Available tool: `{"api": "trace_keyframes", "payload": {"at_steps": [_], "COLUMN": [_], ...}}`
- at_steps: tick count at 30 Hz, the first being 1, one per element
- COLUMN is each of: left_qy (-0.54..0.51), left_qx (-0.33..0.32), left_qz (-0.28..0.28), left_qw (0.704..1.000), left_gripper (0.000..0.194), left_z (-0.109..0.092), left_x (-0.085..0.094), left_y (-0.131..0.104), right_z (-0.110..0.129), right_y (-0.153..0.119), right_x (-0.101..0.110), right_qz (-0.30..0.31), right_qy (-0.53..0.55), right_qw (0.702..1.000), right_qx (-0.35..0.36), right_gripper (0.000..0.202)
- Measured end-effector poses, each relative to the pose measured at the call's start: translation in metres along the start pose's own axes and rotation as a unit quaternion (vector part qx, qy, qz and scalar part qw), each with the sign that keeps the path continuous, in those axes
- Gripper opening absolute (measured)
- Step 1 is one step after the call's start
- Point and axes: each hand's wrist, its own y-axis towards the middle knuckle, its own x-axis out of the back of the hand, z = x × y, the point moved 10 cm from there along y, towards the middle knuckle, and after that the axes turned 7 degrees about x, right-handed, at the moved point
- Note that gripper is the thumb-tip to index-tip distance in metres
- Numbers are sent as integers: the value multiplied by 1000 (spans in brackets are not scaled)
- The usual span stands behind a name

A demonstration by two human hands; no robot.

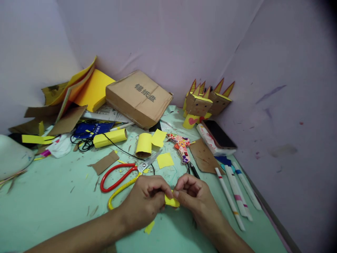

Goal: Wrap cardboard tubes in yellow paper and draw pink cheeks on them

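Note:
Between the fingertips of both hands is a small yellow paper piece, with a thin brown edge showing underneath. My left hand pinches its left side, and my right hand grips the right side with thumb and fingers. Just beyond the left hand lie scissors with one red and one yellow handle, blades apart. Two yellow paper squares, a nearer one and a farther one, rest past the hands. A yellow paper scrap lies below the left wrist.
Yellow-covered tubes and a flower-patterned glue gun lie mid-table. A cardboard box leans at the back beside stacked card. Cardboard figures stand back right, near a phone. Markers line the right edge.

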Motion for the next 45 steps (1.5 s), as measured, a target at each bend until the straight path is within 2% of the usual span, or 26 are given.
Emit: {"api": "trace_keyframes", "payload": {"at_steps": [6,11,18,24,33,45], "left_qy": [-67,-68,-23,-7,30,27], "left_qx": [47,56,55,83,74,69], "left_qz": [-5,-6,-7,-32,-37,-48], "left_qw": [997,996,998,996,996,996], "left_gripper": [20,28,18,13,14,15], "left_z": [12,14,12,20,17,19], "left_x": [2,4,-2,1,1,2], "left_y": [1,3,4,5,3,3], "right_z": [3,4,5,5,2,6], "right_y": [1,1,1,1,1,0], "right_x": [4,4,0,-1,-1,-1], "right_qz": [-22,-26,-17,-16,-8,-8], "right_qy": [15,-13,-38,-39,-57,-60], "right_qw": [1000,999,999,999,998,998], "right_qx": [10,19,18,12,25,27], "right_gripper": [17,15,16,18,16,21]}}
